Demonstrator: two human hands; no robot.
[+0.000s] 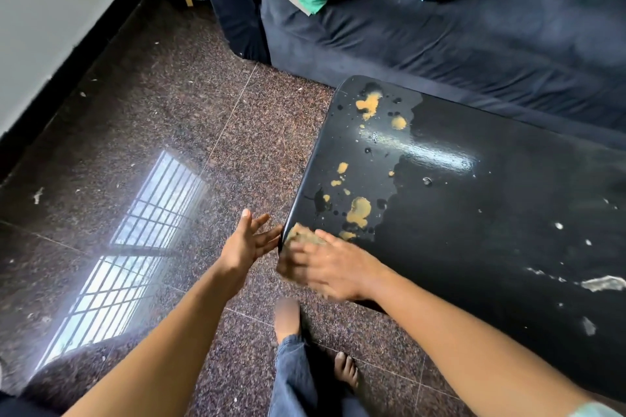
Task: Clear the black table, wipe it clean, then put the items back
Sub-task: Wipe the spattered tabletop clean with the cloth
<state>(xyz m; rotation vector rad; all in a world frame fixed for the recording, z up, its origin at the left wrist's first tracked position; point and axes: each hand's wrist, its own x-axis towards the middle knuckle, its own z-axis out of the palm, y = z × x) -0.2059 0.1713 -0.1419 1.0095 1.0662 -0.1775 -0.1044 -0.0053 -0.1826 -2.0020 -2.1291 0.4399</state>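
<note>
Both arms reach up from the bottom edge, and the hands meet near frame centre.
Left hand (249, 242): fingers spread and straight, palm turned toward the right, bare forearm rising from lower left. Right hand (330, 266): just right of it, palm down, motion-blurred, fingers and thumb curled over a cloth (303, 234). Its bare forearm comes in from the lower right corner.

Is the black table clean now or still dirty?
Still dirty: yellowish stains dot the black table beyond the cloth under the right hand.

Black table (474, 247) bears yellowish splotches (359, 211), white flecks (604, 283).
</note>
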